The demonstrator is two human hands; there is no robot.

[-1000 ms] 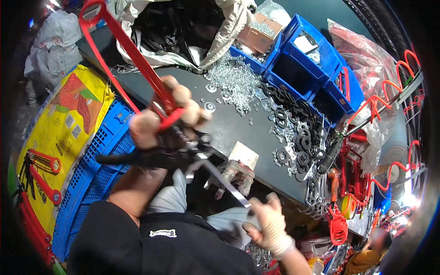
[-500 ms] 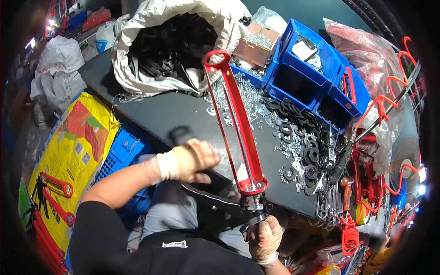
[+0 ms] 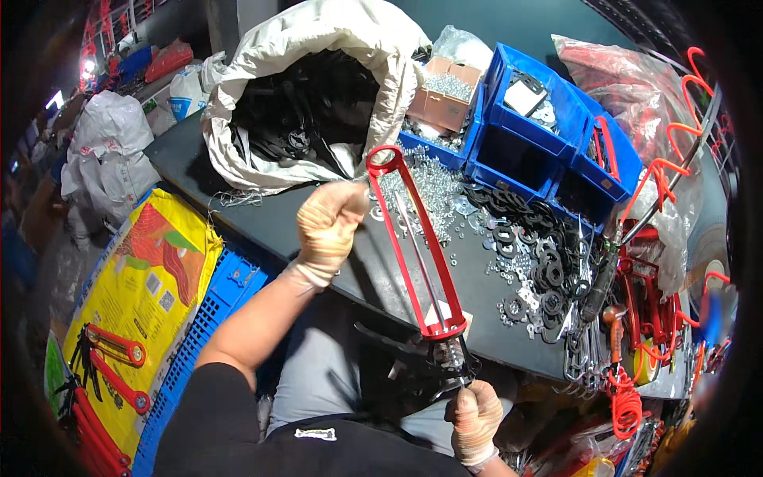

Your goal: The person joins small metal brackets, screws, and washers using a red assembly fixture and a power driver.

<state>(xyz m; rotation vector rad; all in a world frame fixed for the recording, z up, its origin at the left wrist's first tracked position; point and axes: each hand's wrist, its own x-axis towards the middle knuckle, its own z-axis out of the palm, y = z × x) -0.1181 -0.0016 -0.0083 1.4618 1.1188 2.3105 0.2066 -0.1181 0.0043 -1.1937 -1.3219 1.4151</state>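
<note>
A red caulking gun (image 3: 429,226) with a half-open frame and a metal rod slants over the bench's front edge, its ring end pointing away from me. My right hand (image 3: 478,415), in a pale glove, is closed at the dark handle end of the gun, low on the right. Left of the gun's ring end, my left hand (image 3: 327,230) is raised with its gloved fingers curled together. Whatever it may hold is hidden. Beyond the ring lies a heap of small metal fasteners (image 3: 429,187).
A white sack (image 3: 218,151) of black parts stands at the back, with blue bins (image 3: 528,131) beside it. Black rings and washers (image 3: 544,270) lie on the right. More red caulking guns (image 3: 119,381) rest on a yellow bag (image 3: 159,318). A red coiled cord (image 3: 625,409) hangs at right.
My left hand has risen from beside the gun's lower frame toward its ring end, fingers now curled. The gun has shifted slightly right and nearer, with my right hand still at its handle.
</note>
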